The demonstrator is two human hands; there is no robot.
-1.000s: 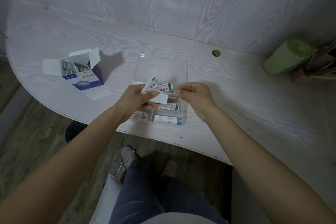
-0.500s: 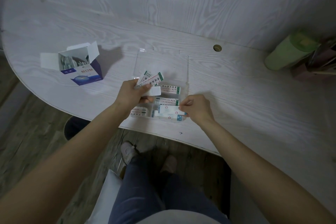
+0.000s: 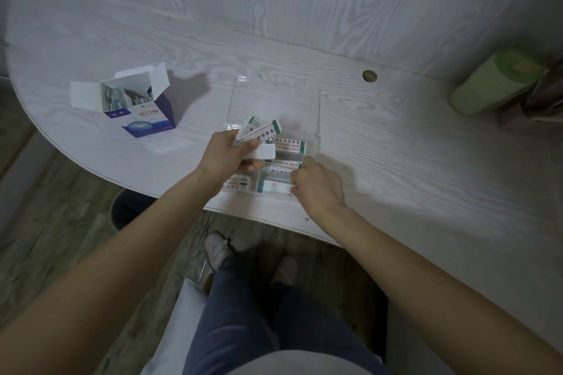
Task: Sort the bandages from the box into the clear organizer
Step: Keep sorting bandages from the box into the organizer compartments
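1. Right hand (image 3: 316, 189): lies at the near right corner of the clear organizer (image 3: 318, 119), fingers curled at the right end of a wrapped bandage (image 3: 272, 186) lying in the nearest compartment. The fingertips appear to pinch that end, though the back of the hand hides the contact.
2. Governing relation: this bandage lies directly left of the right fingertips, its long axis running left to right, parallel to the table's near edge. The right hand is the nearer hand; releasing means drawing away rightward.
3. Left hand (image 3: 227, 153): held just above the organizer's left half, thumb and fingers clamped on a fan of bandages (image 3: 259, 131) whose free ends point away and to the right. One white strip (image 3: 264, 151) juts rightward from under the thumb.
4. Sorted stock: further bandages (image 3: 288, 144) lie flat in the compartments behind the nearest one, all with the same left-right axis; another shows in the near left compartment, partly under the left wrist.
5. Box (image 3: 140, 103): stands open on the table (image 3: 411, 161), well apart to the left, with more wrapped pieces visible inside; the left hand is nearer to it.
6. Obstructions: the left hand's fan overhangs the middle compartments and may crowd the next placement there. The organizer's far section looks unfilled.
7. Surroundings: a green cylinder (image 3: 495, 82) lies at the far right, well clear of the work.
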